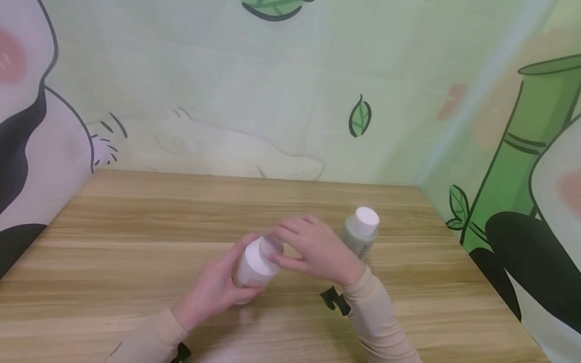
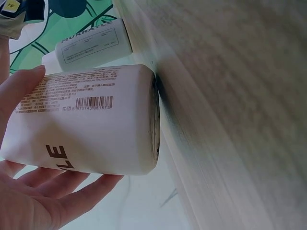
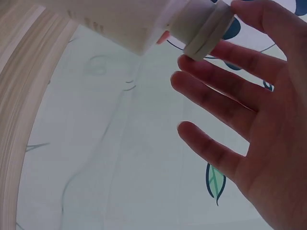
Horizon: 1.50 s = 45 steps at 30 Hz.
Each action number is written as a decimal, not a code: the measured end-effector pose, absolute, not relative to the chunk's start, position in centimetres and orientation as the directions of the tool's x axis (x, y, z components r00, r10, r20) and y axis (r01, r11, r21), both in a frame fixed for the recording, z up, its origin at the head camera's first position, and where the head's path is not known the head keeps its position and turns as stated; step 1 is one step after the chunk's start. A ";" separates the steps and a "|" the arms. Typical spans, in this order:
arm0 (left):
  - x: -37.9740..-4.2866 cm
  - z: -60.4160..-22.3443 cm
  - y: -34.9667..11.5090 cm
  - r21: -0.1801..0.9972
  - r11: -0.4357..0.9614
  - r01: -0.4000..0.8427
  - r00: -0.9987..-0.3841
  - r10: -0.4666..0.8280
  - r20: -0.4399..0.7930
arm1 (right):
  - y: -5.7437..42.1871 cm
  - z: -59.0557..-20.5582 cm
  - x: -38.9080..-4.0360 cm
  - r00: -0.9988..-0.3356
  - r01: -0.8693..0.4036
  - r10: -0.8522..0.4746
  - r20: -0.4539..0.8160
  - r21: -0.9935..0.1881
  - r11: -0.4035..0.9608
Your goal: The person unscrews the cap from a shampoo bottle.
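A white bottle (image 1: pixel 256 264) with brown print and a barcode is in my left hand (image 1: pixel 215 282), thumb on one side and fingers on the other. In the left wrist view, the bottle's base is close to the wooden table (image 2: pixel 230 120); I cannot tell whether it touches. My right hand (image 1: pixel 313 247) pinches the bottle's white cap (image 3: pixel 211 31) between thumb and fingertips, with the other fingers spread apart. Beyond my right wrist, a second bottle (image 1: pixel 358 234), pale grey-green with a white cap, stands upright. My right hand and forearm partly cover it in the head view.
A printed cloth backdrop (image 1: pixel 227 91) with pandas, leaves and bamboo rises behind the table and along both sides. Black straps (image 1: pixel 335 301) show at both wrists. The table's back edge lies beyond the second bottle.
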<state>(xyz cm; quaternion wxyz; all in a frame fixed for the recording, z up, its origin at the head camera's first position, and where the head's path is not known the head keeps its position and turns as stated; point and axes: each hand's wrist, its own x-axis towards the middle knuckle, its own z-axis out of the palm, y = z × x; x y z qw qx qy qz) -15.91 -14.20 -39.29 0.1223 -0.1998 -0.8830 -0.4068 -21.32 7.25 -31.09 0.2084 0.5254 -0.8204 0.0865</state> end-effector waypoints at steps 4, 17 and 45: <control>-16.0 -39.2 -14.3 0.675 0.582 0.453 -0.890 0.255 0.378 | 7.3 -30.9 -21.2 -0.343 -0.916 -0.842 0.416 0.052 0.398; -15.9 -39.3 -14.2 0.653 0.594 0.469 -0.880 0.260 0.397 | 7.2 -30.9 -21.1 -0.351 -0.907 -0.832 0.429 0.064 0.416; -15.9 -39.4 -14.2 0.657 0.597 0.461 -0.885 0.251 0.393 | 7.3 -30.9 -21.2 -0.345 -0.921 -0.845 0.409 0.027 0.389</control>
